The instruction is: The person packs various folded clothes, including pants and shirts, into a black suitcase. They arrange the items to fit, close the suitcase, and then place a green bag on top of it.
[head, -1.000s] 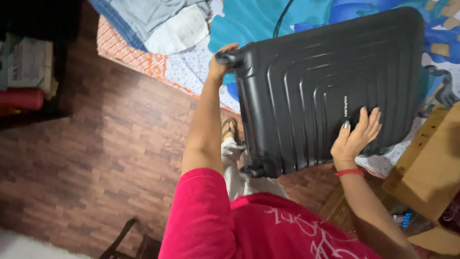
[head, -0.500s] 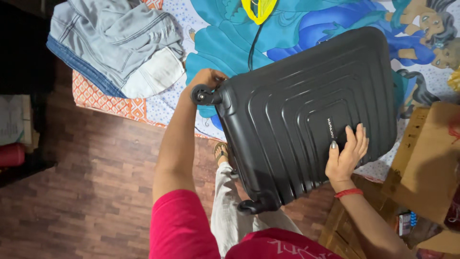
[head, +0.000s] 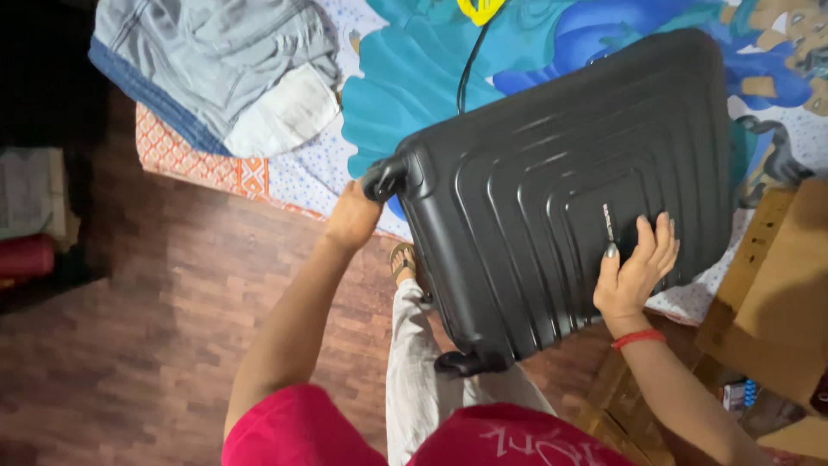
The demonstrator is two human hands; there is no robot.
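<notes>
A black hard-shell suitcase (head: 535, 173) with ribbed sides lies tilted on the edge of a bed, its wheeled end toward me. My left hand (head: 354, 216) grips the corner just below the upper wheel (head: 382, 179), with its fingers hidden under the case. On the shell near the small logo plate, my right hand (head: 638, 272) presses flat with its fingers stretched out; a red band circles that wrist. The lower wheel (head: 461, 362) hangs over my leg in pale trousers.
The bed has a bright blue cartoon-print sheet (head: 405, 78), with folded grey and denim clothes (head: 216, 60) at its left end. A black cable (head: 470, 60) runs under the case. A cardboard box (head: 776, 293) stands at the right. Wood-pattern floor (head: 155, 328) lies to the left.
My left hand has slid from the upper wheel down to the corner below it. The suitcase has shifted slightly further onto the bed. My right hand stays flat on the shell.
</notes>
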